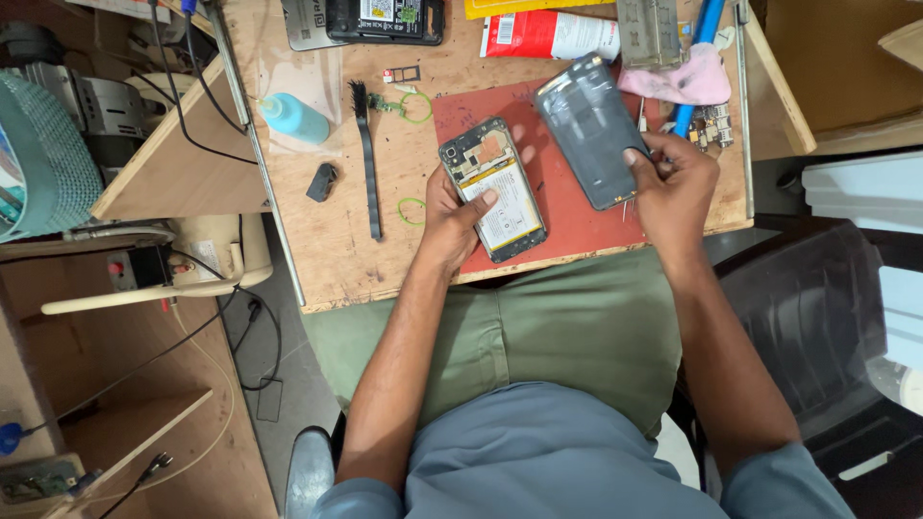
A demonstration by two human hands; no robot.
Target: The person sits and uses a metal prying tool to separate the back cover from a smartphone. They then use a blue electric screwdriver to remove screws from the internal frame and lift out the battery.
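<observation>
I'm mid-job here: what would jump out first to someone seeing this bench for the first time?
The opened phone, its innards bared, lies on the red mat at the middle, steadied by the left hand. Beside it the right hand holds the dark back cover, tilted. Farther left on the wooden bench stand a blue bottle and a black brush.

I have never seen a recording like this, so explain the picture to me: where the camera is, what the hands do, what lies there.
One camera, worn on the person's head, looks down at their lap and a small wooden workbench. The left hand steadies an opened smartphone, battery showing, on a red mat. The right hand grips the phone's dark back cover, which lies beside it. Nearby lie a black brush, a blue squeeze bottle and a pink cloth.
</observation>
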